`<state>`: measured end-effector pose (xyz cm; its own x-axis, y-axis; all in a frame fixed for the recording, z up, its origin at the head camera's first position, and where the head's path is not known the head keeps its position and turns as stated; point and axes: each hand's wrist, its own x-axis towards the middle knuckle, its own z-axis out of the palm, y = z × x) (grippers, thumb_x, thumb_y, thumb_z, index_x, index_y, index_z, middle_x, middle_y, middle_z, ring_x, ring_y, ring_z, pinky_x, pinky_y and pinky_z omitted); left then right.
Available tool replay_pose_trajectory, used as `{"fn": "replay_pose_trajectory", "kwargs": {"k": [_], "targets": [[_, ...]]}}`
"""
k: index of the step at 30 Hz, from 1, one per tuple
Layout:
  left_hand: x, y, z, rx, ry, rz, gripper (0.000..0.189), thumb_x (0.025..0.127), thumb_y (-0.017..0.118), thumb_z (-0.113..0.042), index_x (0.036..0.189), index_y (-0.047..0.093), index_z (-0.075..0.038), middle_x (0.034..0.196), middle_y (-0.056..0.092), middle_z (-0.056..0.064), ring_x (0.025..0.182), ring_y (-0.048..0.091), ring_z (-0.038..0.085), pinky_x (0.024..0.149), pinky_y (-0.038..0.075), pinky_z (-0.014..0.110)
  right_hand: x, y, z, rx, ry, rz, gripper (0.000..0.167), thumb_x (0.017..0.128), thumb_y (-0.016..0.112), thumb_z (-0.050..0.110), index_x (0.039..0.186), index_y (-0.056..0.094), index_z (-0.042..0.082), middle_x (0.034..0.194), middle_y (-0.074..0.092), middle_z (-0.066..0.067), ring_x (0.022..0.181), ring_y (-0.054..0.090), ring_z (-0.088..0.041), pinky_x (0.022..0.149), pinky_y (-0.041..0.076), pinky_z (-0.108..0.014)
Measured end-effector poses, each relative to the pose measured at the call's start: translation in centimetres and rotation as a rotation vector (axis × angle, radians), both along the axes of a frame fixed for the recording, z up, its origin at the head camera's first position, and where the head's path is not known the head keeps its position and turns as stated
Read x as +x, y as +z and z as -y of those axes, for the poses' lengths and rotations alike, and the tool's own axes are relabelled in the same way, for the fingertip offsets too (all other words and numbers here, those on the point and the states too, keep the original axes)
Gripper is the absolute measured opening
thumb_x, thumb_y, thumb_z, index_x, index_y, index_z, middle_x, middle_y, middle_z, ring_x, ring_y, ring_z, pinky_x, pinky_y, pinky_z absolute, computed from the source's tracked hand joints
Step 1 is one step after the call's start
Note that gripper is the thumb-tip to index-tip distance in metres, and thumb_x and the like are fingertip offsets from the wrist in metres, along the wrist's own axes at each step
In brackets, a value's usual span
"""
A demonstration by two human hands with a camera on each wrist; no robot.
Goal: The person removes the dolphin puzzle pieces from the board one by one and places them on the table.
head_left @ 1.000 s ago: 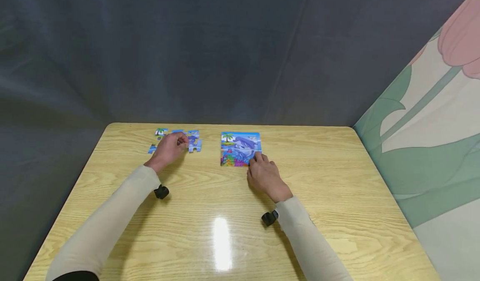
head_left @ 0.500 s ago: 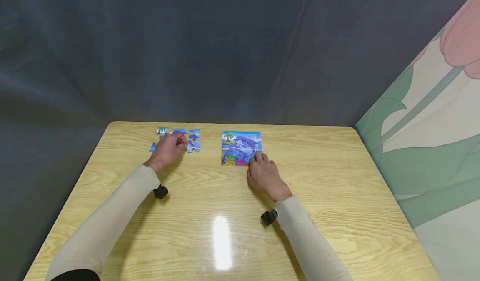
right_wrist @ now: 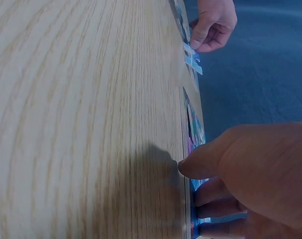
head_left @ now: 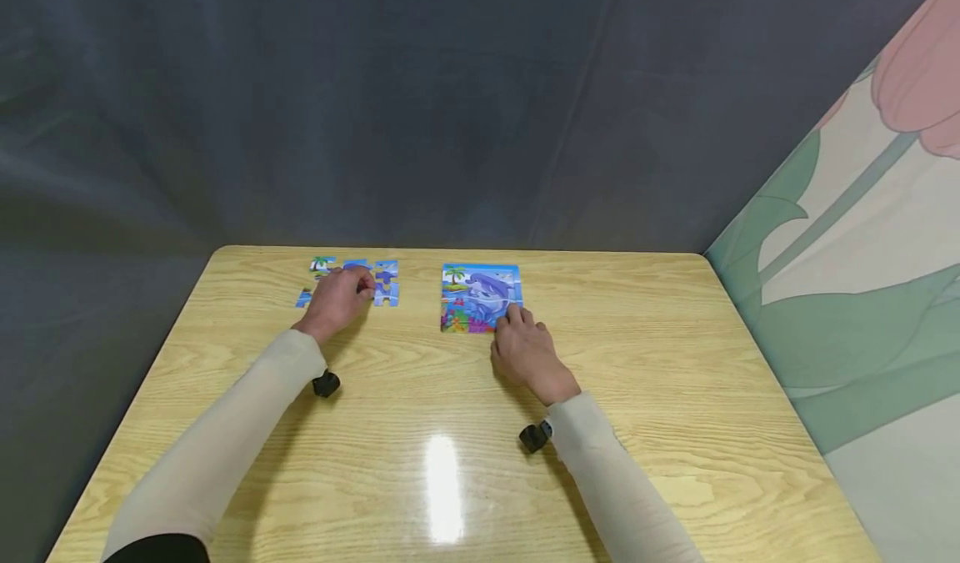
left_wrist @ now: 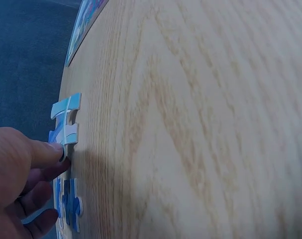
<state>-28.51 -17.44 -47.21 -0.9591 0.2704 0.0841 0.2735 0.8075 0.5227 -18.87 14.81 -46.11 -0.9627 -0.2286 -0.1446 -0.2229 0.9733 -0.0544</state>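
Note:
In the head view my left hand (head_left: 339, 296) pinches a blue jigsaw piece (head_left: 387, 295) between thumb and fingertips, close against the piece above it. The left wrist view shows the thumb on this piece's white-and-blue edge (left_wrist: 70, 134). Other loose jigsaw pieces (head_left: 321, 263), one with a palm tree, lie around and partly under that hand. My right hand (head_left: 527, 354) grips the near right corner of a square dolphin puzzle (head_left: 472, 292). Its thumb sits at the near edge, with the fingers over the corner in the right wrist view.
Both things lie near the far edge of a light wooden table (head_left: 637, 338). A dark curtain (head_left: 450, 113) hangs behind it, and a flower-patterned cloth (head_left: 885, 296) is on the right. Each wrist carries a small black camera (head_left: 326, 384).
The jigsaw piece in my left hand has shifted slightly left, into line beneath the piece above it. My right hand stays on the dolphin puzzle's corner.

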Motion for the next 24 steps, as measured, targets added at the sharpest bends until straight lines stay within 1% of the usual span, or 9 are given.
{"fn": "replay_pose_trajectory", "kwargs": {"k": [2,6,9,14,17,20,22,24], "targets": [[-0.1,-0.1,-0.1,-0.006,-0.003,-0.015,0.005,0.103,0.068,-0.008,0.103,0.073,-0.006,0.104,0.076,0.015,0.098,0.065,0.035,0.103,0.047,0.056,0.1,0.0,0.0,0.004,0.002,0.003,0.030,0.111,0.049,0.023,0.121,0.066,-0.001,0.124,0.050,-0.015,0.117,0.053,-0.034,0.086,0.053,-0.049],[-0.3,-0.1,-0.4,-0.032,0.003,-0.033,0.005,0.102,0.069,-0.006,0.101,0.074,-0.007,0.103,0.076,0.015,0.100,0.063,0.036,0.104,0.046,0.059,0.1,0.1,0.1,0.015,0.006,0.011,0.030,0.111,0.049,0.023,0.121,0.065,-0.001,0.125,0.049,-0.015,0.117,0.052,-0.034,0.086,0.053,-0.048],[-0.4,-0.2,-0.6,-0.048,0.002,-0.043,0.005,0.101,0.069,-0.005,0.100,0.074,-0.006,0.105,0.075,0.015,0.100,0.064,0.036,0.102,0.047,0.060,0.2,0.2,0.1,0.022,0.003,0.003,0.030,0.111,0.049,0.023,0.121,0.065,-0.001,0.125,0.049,-0.015,0.117,0.052,-0.034,0.086,0.053,-0.048],[-0.2,-0.3,-0.5,-0.061,-0.007,-0.074,0.005,0.100,0.070,-0.004,0.099,0.075,-0.004,0.105,0.076,0.016,0.096,0.068,0.035,0.097,0.050,0.059,0.2,0.2,0.3,0.023,-0.002,-0.014,0.031,0.110,0.051,0.023,0.122,0.065,-0.002,0.124,0.050,-0.015,0.118,0.054,-0.034,0.087,0.053,-0.049],[0.0,-0.1,-0.9,-0.072,-0.002,-0.086,0.005,0.100,0.071,-0.005,0.100,0.075,-0.005,0.105,0.075,0.016,0.099,0.068,0.036,0.098,0.050,0.059,0.2,0.2,0.3,0.022,-0.002,-0.020,0.031,0.110,0.052,0.024,0.121,0.065,-0.002,0.123,0.050,-0.015,0.117,0.054,-0.034,0.087,0.053,-0.049],[0.4,0.5,-1.6,-0.080,-0.008,-0.098,0.004,0.101,0.071,-0.008,0.100,0.074,-0.006,0.104,0.074,0.015,0.102,0.067,0.037,0.098,0.049,0.059,0.2,0.2,0.2,0.024,0.002,-0.024,0.030,0.110,0.051,0.024,0.121,0.065,-0.001,0.123,0.051,-0.015,0.117,0.054,-0.034,0.087,0.054,-0.049],[0.6,0.9,-2.4,-0.078,-0.031,-0.111,0.004,0.101,0.071,-0.009,0.100,0.074,-0.006,0.103,0.073,0.014,0.102,0.066,0.036,0.099,0.049,0.058,0.3,0.1,0.2,0.023,0.005,-0.024,0.030,0.110,0.051,0.024,0.121,0.065,-0.001,0.123,0.051,-0.015,0.118,0.054,-0.035,0.088,0.054,-0.049],[0.9,1.3,-3.3,-0.065,-0.059,-0.116,0.004,0.101,0.072,-0.010,0.101,0.074,-0.007,0.104,0.073,0.014,0.101,0.066,0.035,0.096,0.050,0.054,0.3,0.1,0.1,0.023,0.006,-0.023,0.030,0.110,0.050,0.024,0.121,0.065,0.000,0.124,0.051,-0.015,0.118,0.054,-0.035,0.088,0.054,-0.049]]}}
